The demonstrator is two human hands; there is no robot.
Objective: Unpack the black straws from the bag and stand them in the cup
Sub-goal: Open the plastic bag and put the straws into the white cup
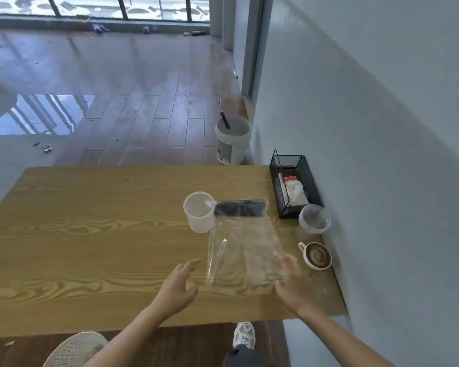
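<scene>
- The left hand [179,286] hovers over the wooden surface [90,247] just left of the clear bag [243,250], fingers [190,264] loosely spread and empty.
- The right hand [293,283] sits at the bag's near right corner, fingers spread; whether they touch the plastic is unclear.
- The bag lies flat, its far end holding the black straws [239,207].
- The translucent cup [199,211] stands upright, touching the bag's far left corner.
- A coffee cup [317,255], a glass [314,218] and a black mesh basket [294,185] line the wall side.
</scene>
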